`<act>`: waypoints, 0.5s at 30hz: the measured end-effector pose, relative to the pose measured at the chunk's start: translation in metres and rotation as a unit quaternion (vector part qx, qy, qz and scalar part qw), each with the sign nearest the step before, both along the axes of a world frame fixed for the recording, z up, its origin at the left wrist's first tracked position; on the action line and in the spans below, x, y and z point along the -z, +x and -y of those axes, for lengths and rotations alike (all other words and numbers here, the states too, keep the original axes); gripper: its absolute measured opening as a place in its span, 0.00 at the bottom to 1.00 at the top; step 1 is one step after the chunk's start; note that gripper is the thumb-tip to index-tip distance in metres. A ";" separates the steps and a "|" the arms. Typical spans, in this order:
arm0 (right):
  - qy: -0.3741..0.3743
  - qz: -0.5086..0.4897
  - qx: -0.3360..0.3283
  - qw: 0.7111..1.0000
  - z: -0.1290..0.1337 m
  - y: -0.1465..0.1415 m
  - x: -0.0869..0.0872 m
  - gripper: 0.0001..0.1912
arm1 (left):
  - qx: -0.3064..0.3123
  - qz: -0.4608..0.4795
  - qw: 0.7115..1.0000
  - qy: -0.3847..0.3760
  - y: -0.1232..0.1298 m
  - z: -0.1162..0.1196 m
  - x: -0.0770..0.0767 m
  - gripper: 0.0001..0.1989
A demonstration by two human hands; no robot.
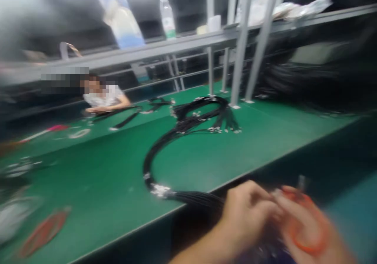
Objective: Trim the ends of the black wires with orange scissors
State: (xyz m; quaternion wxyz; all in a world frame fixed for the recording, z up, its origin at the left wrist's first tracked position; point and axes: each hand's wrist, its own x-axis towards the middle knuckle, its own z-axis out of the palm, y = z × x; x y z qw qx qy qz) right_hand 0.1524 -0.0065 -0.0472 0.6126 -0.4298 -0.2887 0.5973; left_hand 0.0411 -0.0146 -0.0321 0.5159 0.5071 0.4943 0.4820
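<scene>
A long bundle of black cables lies on a green table. It is thick and round, like a fat rope. At the far end it makes a loop, and many thin ends fan out with small pale tips. From there the bundle bends in a big curve toward the near edge. A shiny whitish patch sits on it near the bottom of the curve. Then the cables run over the edge to the person's left hand and go out of sight behind it.

The left hand has its fingers curled in, close to the fingers of the right hand. An orange loop goes around part of the right hand. Both hands are blurry, so one cannot tell what the fingers pinch, or if they pinch anything.

The table top is smooth, with a straight pale edge. A red-orange ring lies at its near left. Grey posts stand on the table, and a long grey shelf holds a clear bottle and a big white and blue bag. Across the table is another person in a white shirt. A dark heap is at the far right.
</scene>
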 end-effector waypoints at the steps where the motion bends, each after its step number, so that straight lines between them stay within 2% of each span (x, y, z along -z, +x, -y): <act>1: -0.004 -0.010 0.009 1.000 0.002 -0.006 -0.005 0.11 | 0.022 0.033 0.999 -0.008 -0.003 -0.001 -0.004 0.04; 3: -0.010 -0.056 0.027 0.998 0.001 -0.016 -0.014 0.14 | 0.020 0.045 0.999 0.023 -0.009 -0.006 -0.008 0.04; 7: -0.008 -0.117 0.028 0.993 -0.002 -0.026 -0.025 0.16 | -0.002 -0.012 0.997 0.078 -0.014 -0.013 -0.009 0.07; 10: 0.002 -0.121 0.019 0.993 0.002 -0.026 -0.030 0.15 | -0.014 0.008 0.998 0.062 -0.012 -0.014 -0.012 0.07; 15: 0.019 -0.134 -0.004 0.991 0.002 -0.024 -0.030 0.14 | 0.025 0.100 0.994 0.019 -0.014 -0.019 -0.019 0.09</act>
